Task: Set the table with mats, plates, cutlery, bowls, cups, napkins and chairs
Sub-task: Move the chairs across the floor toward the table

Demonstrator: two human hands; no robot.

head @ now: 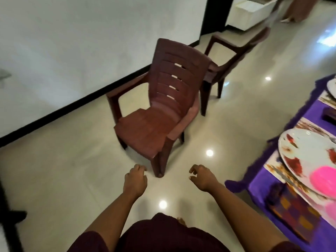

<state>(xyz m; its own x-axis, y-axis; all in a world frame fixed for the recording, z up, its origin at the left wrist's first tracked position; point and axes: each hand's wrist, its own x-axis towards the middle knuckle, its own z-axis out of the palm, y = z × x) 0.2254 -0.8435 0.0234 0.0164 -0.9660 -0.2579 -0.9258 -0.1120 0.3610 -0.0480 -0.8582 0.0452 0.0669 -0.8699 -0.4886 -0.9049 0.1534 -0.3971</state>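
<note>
Chair (156, 106) on the floor (209, 179), facing the wall (54, 42), well apart from the counter (298, 179); second chair (234, 57) behind it. Chair step in hand, likely. Left hand (135, 180) and right hand (201, 177) near the chair, grip loosely curled, holding nothing. Next: grasp armrests, carry to the plate (307, 157).

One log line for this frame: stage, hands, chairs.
stage: fetching chair | left hand: empty | right hand: empty | near chair: untouched, off table | far chair: behind it
</note>
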